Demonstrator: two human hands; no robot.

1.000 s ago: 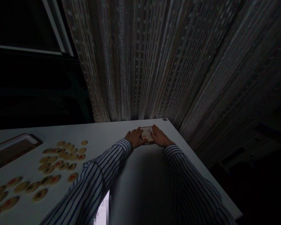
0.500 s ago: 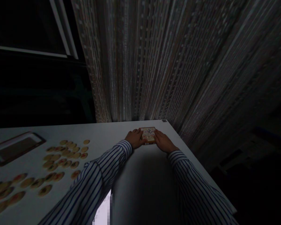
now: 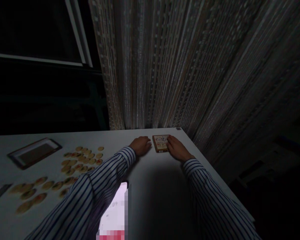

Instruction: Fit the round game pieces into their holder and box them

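The right hand's (image 3: 177,148) fingers lie close together over the right edge of a flat printed box (image 3: 160,142) near the far right corner of the white table (image 3: 146,176), while the left hand (image 3: 140,146), fingers loosely bent and holding nothing, is just left of it. Farther left lie scattered round pieces (image 3: 73,162) and a shallow tray (image 3: 36,153); a lit phone (image 3: 116,208) lies near the left forearm.

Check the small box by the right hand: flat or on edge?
Flat: the box lies on the white table, printed face up.
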